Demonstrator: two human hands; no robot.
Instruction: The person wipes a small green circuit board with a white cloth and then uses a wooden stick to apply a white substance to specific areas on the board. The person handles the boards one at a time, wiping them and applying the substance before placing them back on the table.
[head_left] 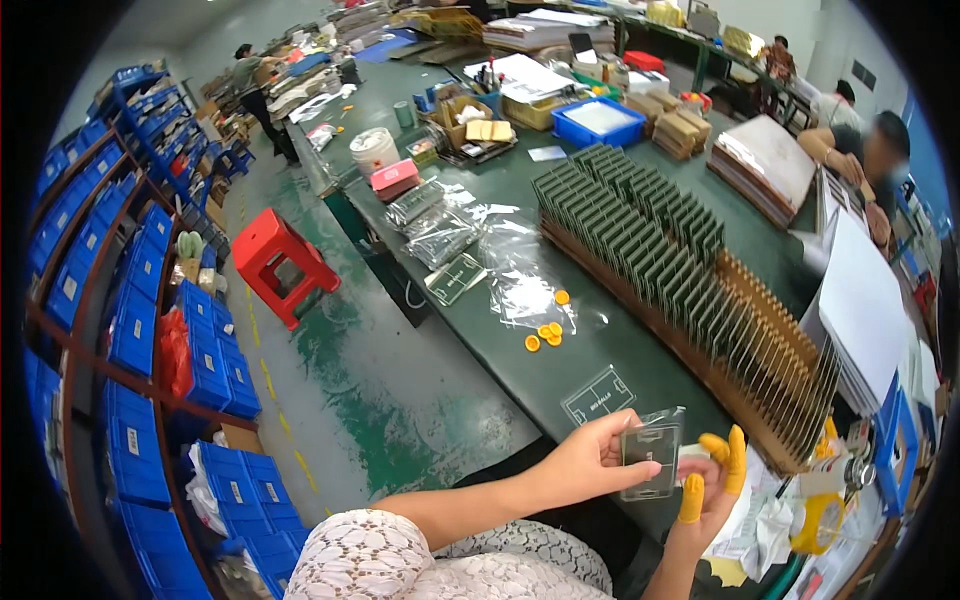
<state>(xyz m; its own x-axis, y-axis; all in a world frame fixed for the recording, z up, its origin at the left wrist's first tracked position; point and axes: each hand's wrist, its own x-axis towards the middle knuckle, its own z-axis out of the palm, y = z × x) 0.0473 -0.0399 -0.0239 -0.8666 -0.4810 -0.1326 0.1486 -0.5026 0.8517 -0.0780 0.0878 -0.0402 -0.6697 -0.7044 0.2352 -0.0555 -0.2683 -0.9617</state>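
My left hand (600,455) grips a small dark green card in a clear plastic sleeve (650,455), thumb across its front. Beside the card, my right hand (712,495) has its fingers apart, with yellow finger cots on several fingertips; whether it touches the sleeve's edge I cannot tell. A similar green card with white lines (598,396) lies flat on the table just beyond my left hand. Farther off are loose yellow finger cots (550,334), a spread of clear plastic sleeves (525,270) and another green card (456,279).
A long wooden rack (690,375) of upright green cards stands ahead on the green table (500,350). Paper stacks (860,300) and a yellow tape roll (822,522) sit to the right. A red stool (280,265) and blue bins (132,438) are at left. Other people work farther away.
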